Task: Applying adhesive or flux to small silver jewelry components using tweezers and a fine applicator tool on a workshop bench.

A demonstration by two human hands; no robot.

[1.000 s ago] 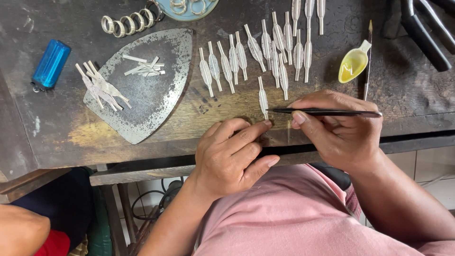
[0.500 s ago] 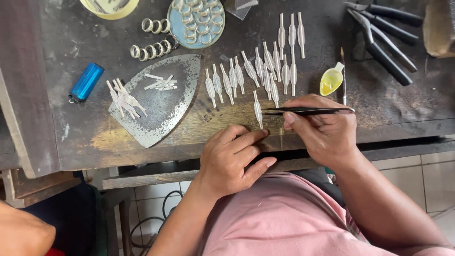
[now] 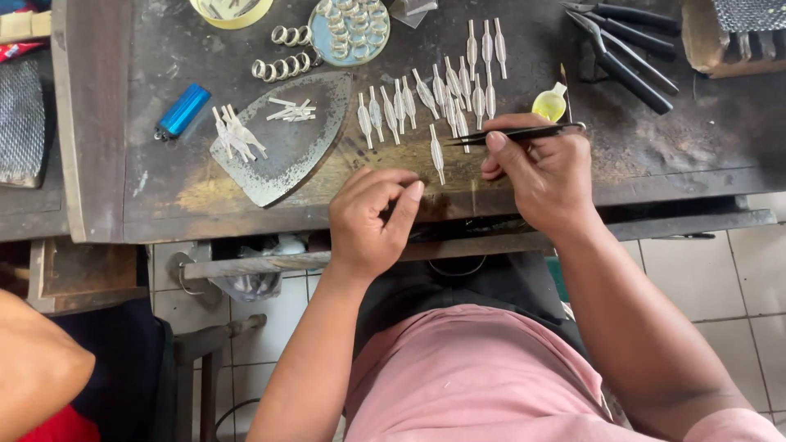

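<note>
A: Shifted since the last frame: I see the left hand point(image 3: 372, 219) has drawn its thumb and forefinger together into a pinch near the bench edge, where earlier it lay flatter with the fingers spread. I cannot tell whether anything sits in that pinch; it is too small to resolve.

B: And the right hand point(image 3: 547, 173)?

A: Same posture as before. It grips dark tweezers point(image 3: 516, 133), tips pointing left toward the rows. One silver leaf-shaped piece point(image 3: 437, 153) lies alone on the workbench point(image 3: 123, 147), just below the main row and just left of the tweezer tips, between the two hands. I read that as the piece in hand, set down and not lifted.

B: Surroundings?

A: The row of silver pieces point(image 3: 426, 98) lies close above it, tightly spaced. A small yellow bottle point(image 3: 549, 104) stands just above the right knuckles. Left of the row, a flat iron-shaped metal plate point(image 3: 286, 151) carries more small parts. Beyond that, a blue lighter point(image 3: 182, 110), loose metal rings point(image 3: 286, 59), and a round dish of rings point(image 3: 350, 29). Black pliers point(image 3: 626, 49) lie at the upper right.

B: Obstructions?

A: My judgement: the crowded row is the hazard, since a tweezer slip could scatter neighbours. The bottle could be nudged by the right hand.
</note>
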